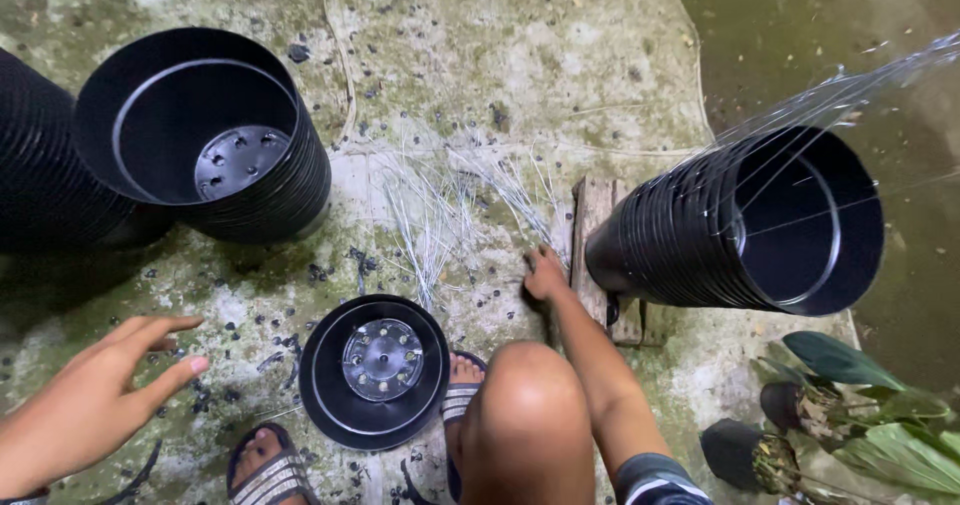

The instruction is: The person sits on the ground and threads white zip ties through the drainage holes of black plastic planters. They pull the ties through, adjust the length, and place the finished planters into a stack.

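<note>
The left hand (pixel 95 395) is wide open with its fingers spread, hanging in the air and holding nothing. The right hand (pixel 545 273) is down on the mossy concrete ground (pixel 560 55), fingers curled by the thin clear plastic strings (pixel 440 215); I cannot tell if it grips any. A single round black plastic pot (pixel 375 370) stands between the two hands, near the feet. A long stack of black plastic pots (pixel 740 230) lies on its side just beside the right hand, on a small wooden block (pixel 592 225).
</note>
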